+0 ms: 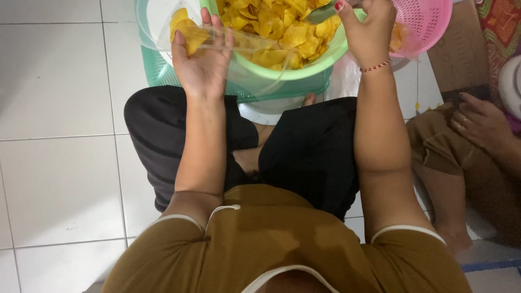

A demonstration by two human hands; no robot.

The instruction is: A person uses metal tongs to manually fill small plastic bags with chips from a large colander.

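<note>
two hands | l hand (202, 62) grips clear bag (195, 33), long axis sideways | r hand (368, 32) grips scoop (321, 13)

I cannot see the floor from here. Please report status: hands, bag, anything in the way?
Left hand holds clear bag with yellow chips. Right hand grips scoop over green basin. Another person's hand rests nearby.
</note>
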